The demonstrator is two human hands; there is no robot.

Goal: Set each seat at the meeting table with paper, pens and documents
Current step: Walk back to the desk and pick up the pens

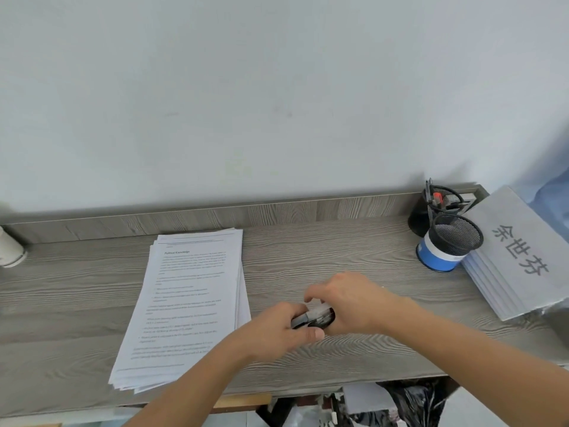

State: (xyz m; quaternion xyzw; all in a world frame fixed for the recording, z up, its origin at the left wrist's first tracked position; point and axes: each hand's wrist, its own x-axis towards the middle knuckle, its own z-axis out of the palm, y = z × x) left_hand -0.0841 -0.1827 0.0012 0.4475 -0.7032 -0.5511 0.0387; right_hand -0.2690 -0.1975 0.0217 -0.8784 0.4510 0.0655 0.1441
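documents near left hand, right hand (clasping stapler)

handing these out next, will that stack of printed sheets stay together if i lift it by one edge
Probably not: the stack of printed sheets looks unbound, its edges fanned, so sheets may slide apart. Thin paper would likely droop from one edge. On the desk it should push easily, though top sheets may shift.
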